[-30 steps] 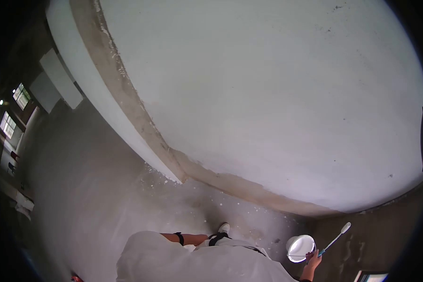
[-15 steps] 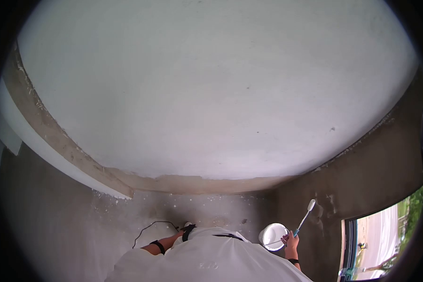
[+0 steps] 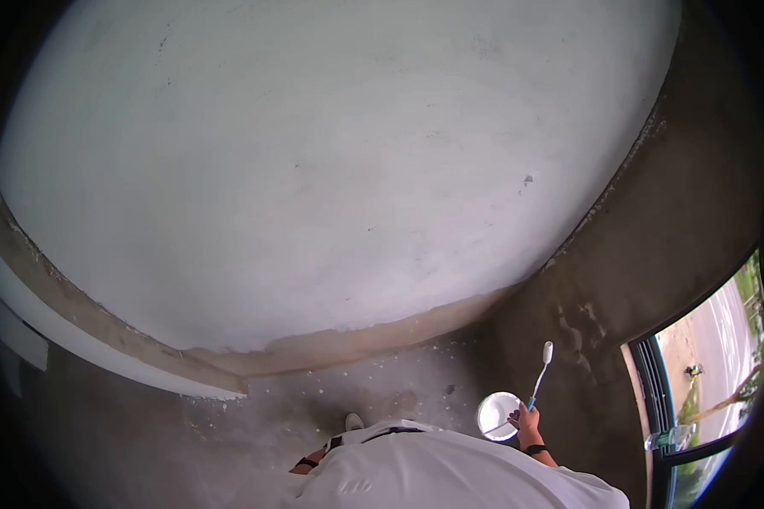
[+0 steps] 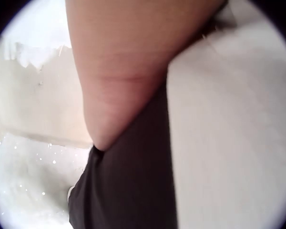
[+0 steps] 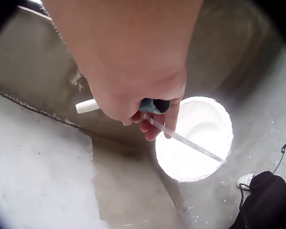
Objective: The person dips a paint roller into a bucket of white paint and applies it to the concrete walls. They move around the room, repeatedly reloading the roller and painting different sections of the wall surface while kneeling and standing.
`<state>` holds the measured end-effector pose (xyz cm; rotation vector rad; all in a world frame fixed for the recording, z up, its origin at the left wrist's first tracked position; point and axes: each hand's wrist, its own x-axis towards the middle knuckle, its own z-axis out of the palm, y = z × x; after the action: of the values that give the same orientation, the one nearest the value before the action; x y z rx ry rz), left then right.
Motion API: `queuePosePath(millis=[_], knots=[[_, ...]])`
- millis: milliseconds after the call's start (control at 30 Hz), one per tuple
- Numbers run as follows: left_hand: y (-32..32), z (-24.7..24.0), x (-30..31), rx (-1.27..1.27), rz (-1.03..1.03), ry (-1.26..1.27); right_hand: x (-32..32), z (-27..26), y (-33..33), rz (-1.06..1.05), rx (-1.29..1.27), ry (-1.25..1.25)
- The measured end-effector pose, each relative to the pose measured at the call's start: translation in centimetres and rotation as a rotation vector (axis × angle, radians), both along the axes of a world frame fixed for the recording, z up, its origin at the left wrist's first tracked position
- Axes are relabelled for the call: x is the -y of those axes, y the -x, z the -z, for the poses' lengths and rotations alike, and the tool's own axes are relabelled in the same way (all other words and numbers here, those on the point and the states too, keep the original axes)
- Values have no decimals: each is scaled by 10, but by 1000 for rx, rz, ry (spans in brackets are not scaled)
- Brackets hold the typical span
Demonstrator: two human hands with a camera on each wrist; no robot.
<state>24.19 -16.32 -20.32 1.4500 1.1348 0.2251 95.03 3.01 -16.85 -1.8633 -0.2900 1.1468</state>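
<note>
My right hand (image 3: 526, 418) grips the blue handle (image 5: 153, 105) of a paint roller. The white roller sleeve (image 3: 547, 352) points forward, away from me. Fingers of the same hand also hold the white bail (image 5: 193, 144) of a white bucket (image 5: 229, 128), which is just below and beside the hand with its mouth up. The bucket's inside is bright white. On the other side, skin of my left hand or wrist (image 4: 121, 95) shows against black trousers (image 4: 133, 176), and its fingers are hidden. In the head view the shirt covers most of that arm.
A large white-coated wall (image 3: 314, 195) stands ahead, with a bare strip (image 3: 356, 341) along its foot. To the right, a brown-grey wall (image 3: 620, 246) has a window (image 3: 713, 365) with a plastic bottle (image 3: 675, 439) on the sill. White spots dot the grey floor (image 3: 373, 373).
My view has turned right, bringing the side wall and window in. The bucket and roller have stayed in my right hand. My left arm has become mostly hidden by the shirt.
</note>
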Motion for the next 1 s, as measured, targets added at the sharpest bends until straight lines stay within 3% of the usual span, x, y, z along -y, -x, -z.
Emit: queuePosePath(millis=[300,433,500,600,700,733,800,833,900,1000], knots=[[-58,-40,78,4,-334,145,-29,25,-5,-106,-26,14],[-66,-78,75,-3,-530,203,-36,49,-4,-138,-91,-10],[-108,-122,-12,-11,-607,242,-41,52,-4,-144,-110,0],[-119,-135,12,-26,-708,305,-47,52,1,-126,-150,-7],[-127,-199,13,48,-825,431,-55,47,8,-133,-176,1],[-127,-194,21,51,-838,436,-59,45,11,-132,-168,10],[-125,-174,38,325,-1005,654,-62,40,17,-142,-152,27],[-123,-163,42,333,-1017,662,-63,41,20,-156,-160,19],[-120,-137,42,557,-904,964,-62,45,23,-189,-149,28],[-114,-84,42,556,-1005,1056,-61,48,23,-218,-152,56]])
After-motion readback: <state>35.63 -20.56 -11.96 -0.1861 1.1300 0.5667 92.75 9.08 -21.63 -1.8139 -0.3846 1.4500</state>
